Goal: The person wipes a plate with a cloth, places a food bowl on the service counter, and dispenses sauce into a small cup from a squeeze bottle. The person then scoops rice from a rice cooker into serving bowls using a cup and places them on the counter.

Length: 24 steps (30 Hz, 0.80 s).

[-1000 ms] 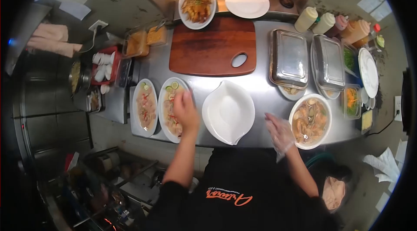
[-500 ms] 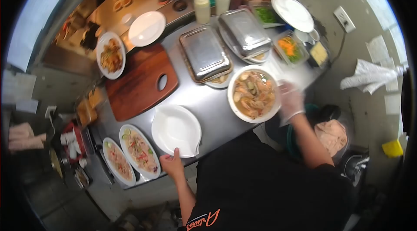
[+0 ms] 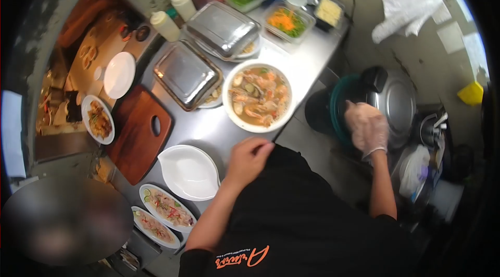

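Note:
My left hand (image 3: 249,161), bare with its fingers curled in, is over the table's near edge between the soup bowl and an empty white bowl (image 3: 190,174). Nothing shows in its fingers. The white bowl of soup (image 3: 259,96) holds shrimp, shellfish and broth. My right hand (image 3: 372,140), in a clear glove, is closed on a bunched peach cloth (image 3: 360,113) beside the metal pot lid (image 3: 398,101) and the green bin (image 3: 339,111). The glove partly hides the cloth.
Two metal covers (image 3: 188,75) sit over plates behind the soup. A wooden board (image 3: 136,139) lies left, with oval plates of food (image 3: 167,208) nearer me. Tubs of shredded vegetables (image 3: 288,22) and squeeze bottles (image 3: 165,26) line the back. A blurred dark shape (image 3: 67,219) fills the lower left.
My right hand has left the soup bowl's rim and closed on the cloth by the pot lid. My left hand has let go of the empty bowl and moved right. The view has turned right.

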Tool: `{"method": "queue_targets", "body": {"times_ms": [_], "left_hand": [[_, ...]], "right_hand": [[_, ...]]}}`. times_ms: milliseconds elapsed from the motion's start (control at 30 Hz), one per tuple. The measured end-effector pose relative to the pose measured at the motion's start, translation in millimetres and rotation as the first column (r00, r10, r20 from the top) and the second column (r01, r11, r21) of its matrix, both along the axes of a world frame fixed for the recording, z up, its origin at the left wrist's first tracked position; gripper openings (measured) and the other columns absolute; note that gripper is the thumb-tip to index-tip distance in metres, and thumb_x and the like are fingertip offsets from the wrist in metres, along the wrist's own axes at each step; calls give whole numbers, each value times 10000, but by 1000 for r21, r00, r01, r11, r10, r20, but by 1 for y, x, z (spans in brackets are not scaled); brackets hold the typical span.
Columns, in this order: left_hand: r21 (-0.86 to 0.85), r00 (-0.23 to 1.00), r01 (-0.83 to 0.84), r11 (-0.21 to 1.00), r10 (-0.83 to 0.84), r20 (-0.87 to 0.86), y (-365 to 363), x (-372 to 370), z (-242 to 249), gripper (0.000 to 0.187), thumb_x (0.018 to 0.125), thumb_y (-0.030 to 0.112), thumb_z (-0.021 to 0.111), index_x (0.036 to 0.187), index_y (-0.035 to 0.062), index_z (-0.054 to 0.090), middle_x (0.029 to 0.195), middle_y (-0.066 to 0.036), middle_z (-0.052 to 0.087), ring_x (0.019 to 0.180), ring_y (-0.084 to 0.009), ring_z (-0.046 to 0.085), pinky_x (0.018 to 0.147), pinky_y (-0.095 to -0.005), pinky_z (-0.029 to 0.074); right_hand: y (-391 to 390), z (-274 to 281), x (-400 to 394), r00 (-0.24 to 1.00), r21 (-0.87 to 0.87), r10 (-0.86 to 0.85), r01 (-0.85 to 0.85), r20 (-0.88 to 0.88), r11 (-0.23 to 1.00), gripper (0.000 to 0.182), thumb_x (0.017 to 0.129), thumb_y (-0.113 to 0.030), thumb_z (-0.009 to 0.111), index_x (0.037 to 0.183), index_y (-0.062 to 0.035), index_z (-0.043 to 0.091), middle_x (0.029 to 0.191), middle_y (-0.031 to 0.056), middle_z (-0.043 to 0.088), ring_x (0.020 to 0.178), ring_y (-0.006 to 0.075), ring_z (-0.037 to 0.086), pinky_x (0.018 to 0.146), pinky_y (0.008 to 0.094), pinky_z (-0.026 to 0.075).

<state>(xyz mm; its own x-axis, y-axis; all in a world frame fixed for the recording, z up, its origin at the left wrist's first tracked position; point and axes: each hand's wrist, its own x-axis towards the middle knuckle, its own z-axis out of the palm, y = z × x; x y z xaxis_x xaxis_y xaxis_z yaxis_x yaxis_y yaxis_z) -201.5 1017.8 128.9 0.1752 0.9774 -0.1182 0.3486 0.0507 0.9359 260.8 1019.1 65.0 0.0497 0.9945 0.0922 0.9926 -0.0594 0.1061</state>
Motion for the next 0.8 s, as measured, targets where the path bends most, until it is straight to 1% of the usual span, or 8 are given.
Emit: {"method": "queue_targets", "body": {"times_ms": [100, 200, 333, 433, 533, 600, 667, 800], "left_hand": [[-45, 960, 238, 970, -228, 161, 11, 83, -5, 231, 840, 139, 714, 1013, -3, 656, 901, -123, 676, 759, -199, 632, 720, -308, 502], [-152, 906, 405, 902, -374, 196, 16, 126, -23, 213, 836, 145, 700, 993, 6, 659, 929, -120, 661, 786, -252, 628, 737, -357, 500], [-22, 865, 498, 867, -494, 87, 17, 135, -20, 141, 831, 143, 667, 883, 14, 647, 893, -121, 615, 882, -328, 589, 766, -433, 469], [421, 869, 469, 777, -492, -61, 39, 154, 1, 32, 821, 66, 626, 817, 35, 628, 840, -116, 601, 891, -301, 575, 744, -411, 447], [380, 800, 558, 737, -600, -11, 59, 172, 4, 61, 857, 85, 619, 807, 50, 621, 814, -117, 598, 879, -301, 575, 777, -408, 441], [307, 795, 568, 764, -606, 38, 73, 178, 20, 80, 878, 103, 616, 822, 48, 629, 811, -120, 603, 859, -307, 576, 787, -400, 445], [178, 877, 401, 898, -433, 208, 87, 174, 25, 100, 898, 129, 623, 886, 33, 650, 809, -99, 622, 808, -267, 590, 771, -354, 462], [-15, 965, -4, 1000, 8, 260, 94, 173, -8, 164, 867, 104, 676, 1000, 10, 654, 845, -68, 618, 856, -187, 605, 749, -299, 484]], "right_hand": [[-30, 56, -107, 807, -16, -32, 28, -590, 999, 207, 816, -141, 627, 994, -46, 673, 1174, 170, 543, 1027, 309, 581, 888, 398, 490], [-47, 45, -144, 93, 0, -21, 217, -995, 976, 184, 843, -80, 633, 1015, -27, 672, 1150, 142, 573, 1087, 253, 581, 959, 329, 468], [-51, 46, -117, 277, -180, -244, 239, -929, 954, 361, 852, -53, 608, 1210, -11, 620, 1410, 186, 470, 1277, 293, 497, 1057, 347, 397], [-22, 86, -113, 852, -85, -85, 48, -516, 995, 482, 818, -55, 582, 1295, 5, 558, 1451, 222, 424, 1312, 361, 457, 1099, 389, 350], [29, 101, -90, 378, -22, 153, -422, -913, 907, 642, 730, -198, 620, 1323, 22, 514, 1219, 214, 575, 1101, 349, 561, 967, 403, 417], [60, 88, -66, 104, -345, -384, -691, -917, 636, 421, 738, -260, 690, 1046, 25, 664, 899, 158, 637, 800, 258, 596, 742, 384, 466], [98, 71, -39, 171, -249, -215, -873, -962, 420, 313, 744, -293, 757, 806, 3, 679, 830, 134, 638, 806, 247, 608, 723, 383, 461], [141, 71, -62, -560, 143, -253, -568, -789, 810, 308, 776, -296, 776, 869, -22, 672, 1153, 243, 572, 969, 331, 613, 861, 424, 493]]}}
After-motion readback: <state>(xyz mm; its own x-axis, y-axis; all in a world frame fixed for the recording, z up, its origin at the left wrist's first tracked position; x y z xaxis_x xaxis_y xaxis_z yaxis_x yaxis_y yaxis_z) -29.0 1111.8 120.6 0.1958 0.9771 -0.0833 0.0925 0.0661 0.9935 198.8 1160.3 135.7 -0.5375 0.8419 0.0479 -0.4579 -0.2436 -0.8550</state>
